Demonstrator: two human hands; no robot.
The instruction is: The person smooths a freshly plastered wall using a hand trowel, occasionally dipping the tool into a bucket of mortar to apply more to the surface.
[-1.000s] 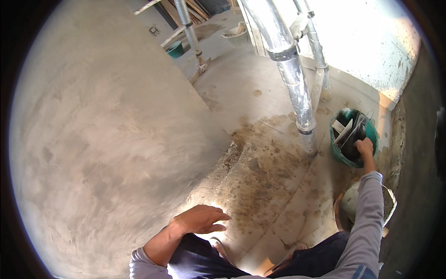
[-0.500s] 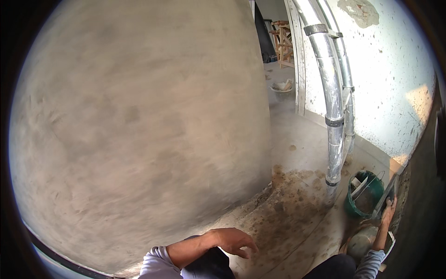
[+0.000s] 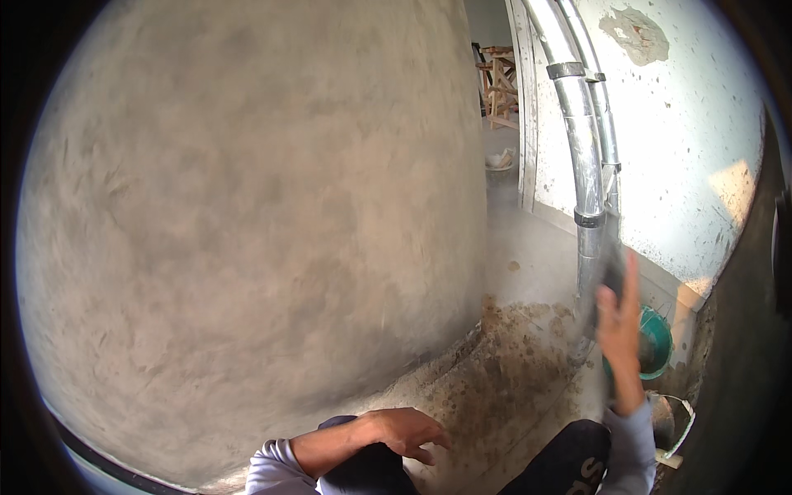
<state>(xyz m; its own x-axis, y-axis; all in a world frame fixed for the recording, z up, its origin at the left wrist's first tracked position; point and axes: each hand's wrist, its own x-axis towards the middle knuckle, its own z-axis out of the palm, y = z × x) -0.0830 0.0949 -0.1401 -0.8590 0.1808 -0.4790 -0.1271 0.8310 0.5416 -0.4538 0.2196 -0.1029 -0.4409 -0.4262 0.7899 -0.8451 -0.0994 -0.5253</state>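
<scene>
My left hand [image 3: 408, 431] hangs loosely from a forearm resting over my left knee. Its fingers are slightly bent, the thumb stands apart, and it holds nothing. My right hand [image 3: 620, 326] is raised at the right, gripping a long flat plastering trowel [image 3: 609, 268] that motion blurs; its edges cannot be made out. The trowel is in front of the silvery pipes, apart from the wall. A broad grey-brown plastered wall [image 3: 272, 214] fills the left and middle. Behind my right forearm stands a green bucket [image 3: 660, 342], partly hidden.
Two silvery pipes [image 3: 586, 148] with dark clamps run down beside a speckled white wall [image 3: 685, 157]. Damp mortar spatter [image 3: 516, 363] covers the floor by the plastered wall's foot. A round container [image 3: 662, 421] sits near my right elbow. Farther off are a wooden trestle [image 3: 501, 91] and a bucket [image 3: 500, 171].
My right hand has lifted the trowel from beside the green bucket, up and to the left. My left hand stays almost where it was. The view has shifted slightly.
</scene>
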